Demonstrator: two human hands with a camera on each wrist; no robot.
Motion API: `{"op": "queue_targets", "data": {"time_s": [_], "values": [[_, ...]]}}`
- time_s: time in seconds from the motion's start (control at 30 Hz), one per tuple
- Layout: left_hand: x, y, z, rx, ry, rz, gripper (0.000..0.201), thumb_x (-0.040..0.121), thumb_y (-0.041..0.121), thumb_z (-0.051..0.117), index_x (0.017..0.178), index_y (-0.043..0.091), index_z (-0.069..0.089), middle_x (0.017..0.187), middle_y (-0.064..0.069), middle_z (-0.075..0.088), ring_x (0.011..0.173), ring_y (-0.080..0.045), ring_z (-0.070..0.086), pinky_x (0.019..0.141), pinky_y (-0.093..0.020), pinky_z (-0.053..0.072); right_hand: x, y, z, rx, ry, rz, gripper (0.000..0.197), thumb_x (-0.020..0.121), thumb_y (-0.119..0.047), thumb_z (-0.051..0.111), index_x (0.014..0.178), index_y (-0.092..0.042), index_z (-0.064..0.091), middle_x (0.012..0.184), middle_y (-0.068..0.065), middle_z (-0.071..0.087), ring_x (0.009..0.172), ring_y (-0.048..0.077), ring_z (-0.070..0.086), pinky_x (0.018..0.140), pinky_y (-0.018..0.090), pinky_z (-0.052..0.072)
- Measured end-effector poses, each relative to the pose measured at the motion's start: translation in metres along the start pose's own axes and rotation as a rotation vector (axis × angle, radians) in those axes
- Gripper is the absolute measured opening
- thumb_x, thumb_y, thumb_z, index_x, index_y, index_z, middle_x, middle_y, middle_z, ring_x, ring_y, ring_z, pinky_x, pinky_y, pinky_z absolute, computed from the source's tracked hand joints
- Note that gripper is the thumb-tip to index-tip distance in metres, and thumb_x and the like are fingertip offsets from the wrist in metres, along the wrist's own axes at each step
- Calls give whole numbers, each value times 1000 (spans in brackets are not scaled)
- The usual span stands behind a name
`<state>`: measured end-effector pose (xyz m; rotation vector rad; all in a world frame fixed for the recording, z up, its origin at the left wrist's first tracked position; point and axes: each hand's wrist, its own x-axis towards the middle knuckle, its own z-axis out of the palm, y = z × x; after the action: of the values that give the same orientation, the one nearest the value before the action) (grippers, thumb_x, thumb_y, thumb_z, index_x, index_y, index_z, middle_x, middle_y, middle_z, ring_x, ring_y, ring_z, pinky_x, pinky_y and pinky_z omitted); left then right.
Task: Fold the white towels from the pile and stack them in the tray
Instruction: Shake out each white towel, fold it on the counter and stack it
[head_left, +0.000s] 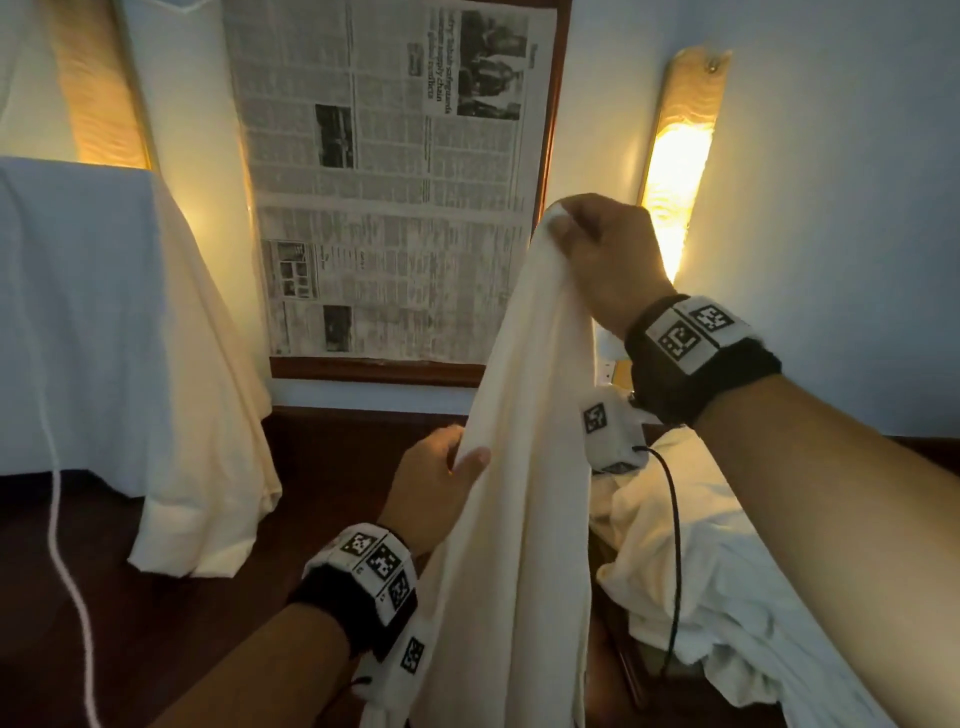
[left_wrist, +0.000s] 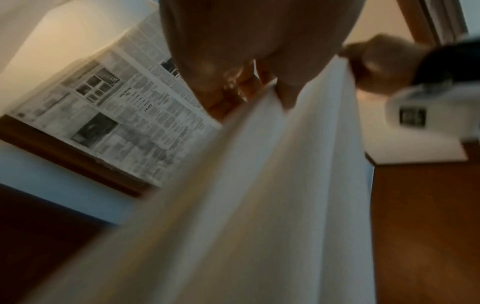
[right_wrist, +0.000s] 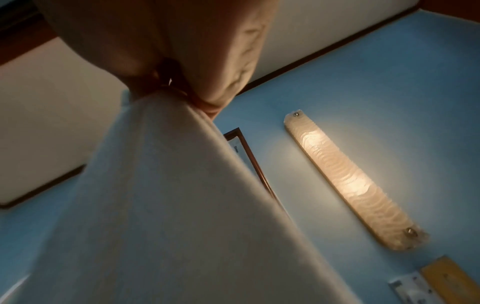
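Observation:
A white towel (head_left: 524, 467) hangs lengthwise in the air in front of me. My right hand (head_left: 582, 228) pinches its top corner, raised high near the wall lamp. Lower down, my left hand (head_left: 457, 457) grips the towel's left edge between thumb and fingers. The left wrist view shows that towel (left_wrist: 259, 205) running from my left hand (left_wrist: 270, 96) up to my right hand (left_wrist: 374, 61). In the right wrist view the towel (right_wrist: 168, 205) drops from my pinching right hand (right_wrist: 179, 92). The pile of white towels (head_left: 727, 561) lies crumpled at lower right. No tray is visible.
A framed newspaper (head_left: 395, 182) hangs on the blue wall straight ahead, with a lit wall lamp (head_left: 675, 171) to its right. A piece of furniture draped in white cloth (head_left: 104, 322) stands at left. Dark wooden surface (head_left: 182, 623) lies below. A white cord (head_left: 57, 519) hangs at left.

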<state>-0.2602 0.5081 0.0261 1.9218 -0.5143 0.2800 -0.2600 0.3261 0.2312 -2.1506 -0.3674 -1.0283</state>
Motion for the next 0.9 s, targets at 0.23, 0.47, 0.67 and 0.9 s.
{"op": "queue_targets", "data": {"time_s": [0.23, 0.47, 0.67, 0.9], "values": [[-9, -25, -31, 11, 126, -124, 51, 100, 50, 51, 86, 3, 64, 82, -16, 66, 74, -32, 62, 70, -40, 48, -3, 15, -5, -53, 27, 46, 23, 101, -23, 50, 118, -18, 65, 108, -7, 62, 97, 6, 56, 79, 8, 36], [38, 44, -54, 215, 32, -1, 20, 97, 25, 65, 84, 14, 75, 75, -5, 70, 66, -10, 58, 62, -23, 44, -78, 15, 34, -180, -763, 10, 19, 92, -23, 67, 110, -24, 73, 114, -17, 56, 92, -3, 53, 81, 6, 40], [20, 65, -56, 84, 37, 121, 16, 92, 26, 73, 80, 15, 72, 70, -1, 67, 60, -4, 55, 57, -18, 44, -102, 19, 52, -218, -707, -50, 15, 91, -11, 61, 89, -7, 76, 89, 15, 69, 84, 30, 62, 83, 41, 49], [-36, 1, -71, -37, -13, -101, 24, 92, 34, 70, 78, 16, 67, 73, 6, 70, 68, -11, 65, 66, -27, 50, -76, 3, 41, -222, -454, -63, 21, 96, -15, 56, 98, -9, 76, 94, 8, 69, 87, 20, 61, 86, 32, 49]]}}
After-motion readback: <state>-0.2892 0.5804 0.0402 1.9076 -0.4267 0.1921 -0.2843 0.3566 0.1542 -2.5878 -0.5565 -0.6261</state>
